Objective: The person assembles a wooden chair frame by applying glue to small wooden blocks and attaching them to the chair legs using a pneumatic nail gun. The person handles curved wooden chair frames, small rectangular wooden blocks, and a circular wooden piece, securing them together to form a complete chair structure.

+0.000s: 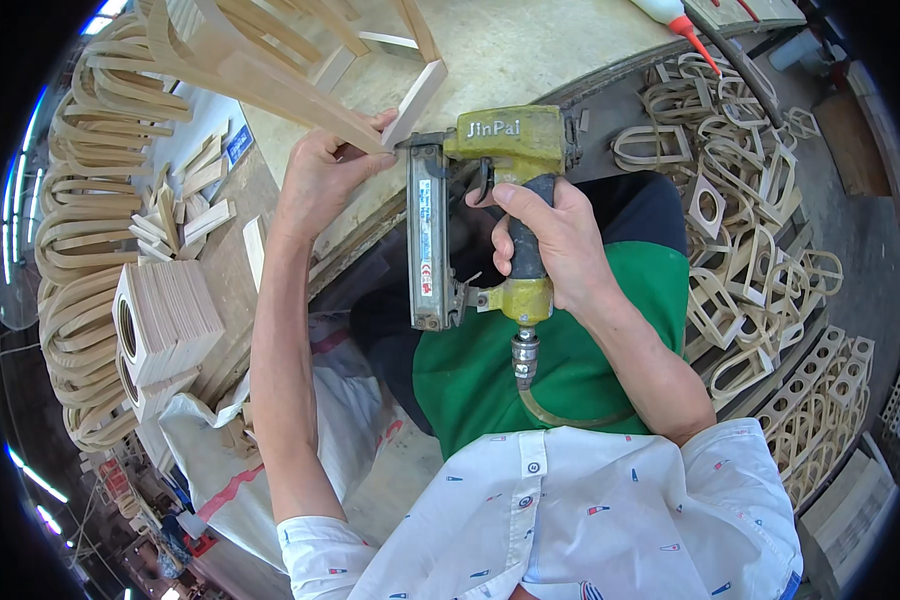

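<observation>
The right hand (555, 235) grips the yellow nail gun (490, 200), its nose at the joint where the left hand (320, 170) pinches a small wood slat (417, 102) against the curved frame (270, 80) (fastening step, I judge), needing steady alignment before firing.

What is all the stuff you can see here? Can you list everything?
nail gun: one, yellow and grey, in the right hand, nose against the wood
air hose: one, hanging below the gun's handle
small wood block: one, pale, pressed at the curved frame
curved wood frame: one, pale, on the workbench
workbench: one, beige top, upper middle
glue bottle: one, white with red tip, top edge
stacked square plates with holes: one stack, pale, left
bent wood arches: many, far left
finished wood pieces: many, heaped right
white sack: one, lower left
left hand: holds the frame and block
right hand: grips the gun
</observation>
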Action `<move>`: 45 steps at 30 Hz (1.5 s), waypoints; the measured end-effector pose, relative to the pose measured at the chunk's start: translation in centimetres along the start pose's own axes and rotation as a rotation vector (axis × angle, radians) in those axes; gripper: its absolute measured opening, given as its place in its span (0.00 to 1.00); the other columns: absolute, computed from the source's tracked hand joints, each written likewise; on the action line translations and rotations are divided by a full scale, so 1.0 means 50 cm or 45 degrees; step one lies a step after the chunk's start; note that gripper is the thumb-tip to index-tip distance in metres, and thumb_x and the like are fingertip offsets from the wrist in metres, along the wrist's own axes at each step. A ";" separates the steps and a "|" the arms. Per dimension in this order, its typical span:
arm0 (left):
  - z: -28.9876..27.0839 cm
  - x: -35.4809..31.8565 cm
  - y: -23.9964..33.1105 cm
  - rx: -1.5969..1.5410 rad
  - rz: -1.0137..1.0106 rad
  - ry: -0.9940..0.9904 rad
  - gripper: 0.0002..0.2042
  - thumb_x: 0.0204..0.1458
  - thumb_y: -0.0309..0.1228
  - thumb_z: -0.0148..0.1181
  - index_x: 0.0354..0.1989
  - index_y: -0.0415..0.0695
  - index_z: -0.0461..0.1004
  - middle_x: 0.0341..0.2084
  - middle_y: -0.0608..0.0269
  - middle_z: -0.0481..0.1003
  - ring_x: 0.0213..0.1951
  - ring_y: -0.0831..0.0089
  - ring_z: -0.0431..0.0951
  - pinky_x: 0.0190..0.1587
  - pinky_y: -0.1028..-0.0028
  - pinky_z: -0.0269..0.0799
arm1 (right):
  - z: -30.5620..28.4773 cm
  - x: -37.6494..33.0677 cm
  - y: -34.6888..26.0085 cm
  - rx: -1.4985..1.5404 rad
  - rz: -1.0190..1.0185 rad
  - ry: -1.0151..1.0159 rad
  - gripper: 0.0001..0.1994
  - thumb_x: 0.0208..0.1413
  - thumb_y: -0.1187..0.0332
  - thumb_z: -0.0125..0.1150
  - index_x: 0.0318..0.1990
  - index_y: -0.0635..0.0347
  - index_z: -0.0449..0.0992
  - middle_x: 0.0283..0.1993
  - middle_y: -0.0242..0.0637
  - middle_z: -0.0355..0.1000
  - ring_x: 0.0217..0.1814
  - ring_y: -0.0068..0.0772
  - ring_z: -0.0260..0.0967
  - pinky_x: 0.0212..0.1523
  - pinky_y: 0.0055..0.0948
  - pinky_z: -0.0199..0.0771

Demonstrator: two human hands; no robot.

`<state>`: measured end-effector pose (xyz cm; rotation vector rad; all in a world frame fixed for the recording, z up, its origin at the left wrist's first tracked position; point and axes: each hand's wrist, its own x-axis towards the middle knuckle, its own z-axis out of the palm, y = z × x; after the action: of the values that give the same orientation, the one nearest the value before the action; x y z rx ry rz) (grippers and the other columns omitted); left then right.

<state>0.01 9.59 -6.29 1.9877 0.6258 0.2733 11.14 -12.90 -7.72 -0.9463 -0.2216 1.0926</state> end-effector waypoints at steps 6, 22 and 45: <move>0.004 -0.003 0.000 -0.040 0.011 -0.003 0.15 0.45 0.18 0.66 0.44 0.40 0.79 0.45 0.67 0.73 0.47 0.76 0.73 0.51 0.75 0.68 | 0.001 -0.004 0.003 0.000 0.003 0.028 0.12 0.59 0.70 0.55 0.45 0.69 0.67 0.40 0.44 0.73 0.21 0.20 0.65 0.18 0.23 0.69; -0.058 0.019 0.017 -0.042 -0.001 0.009 0.22 0.49 0.21 0.61 0.56 0.41 0.72 0.46 0.67 0.75 0.46 0.75 0.73 0.53 0.75 0.67 | -0.056 0.022 -0.059 -0.072 -0.075 0.040 0.10 0.59 0.69 0.53 0.42 0.69 0.72 0.30 0.35 0.71 0.20 0.17 0.64 0.18 0.21 0.69; 0.000 0.172 0.040 -0.050 0.069 -0.376 0.30 0.45 0.35 0.70 0.58 0.43 0.71 0.67 0.61 0.53 0.63 0.65 0.61 0.63 0.68 0.58 | -0.085 0.114 -0.127 -0.116 -0.056 -0.009 0.11 0.59 0.69 0.55 0.43 0.70 0.71 0.37 0.38 0.73 0.20 0.19 0.65 0.19 0.23 0.69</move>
<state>7.85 13.44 -5.16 1.9597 0.3754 0.0216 20.53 -11.28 -7.16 -1.0146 -0.2989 1.0529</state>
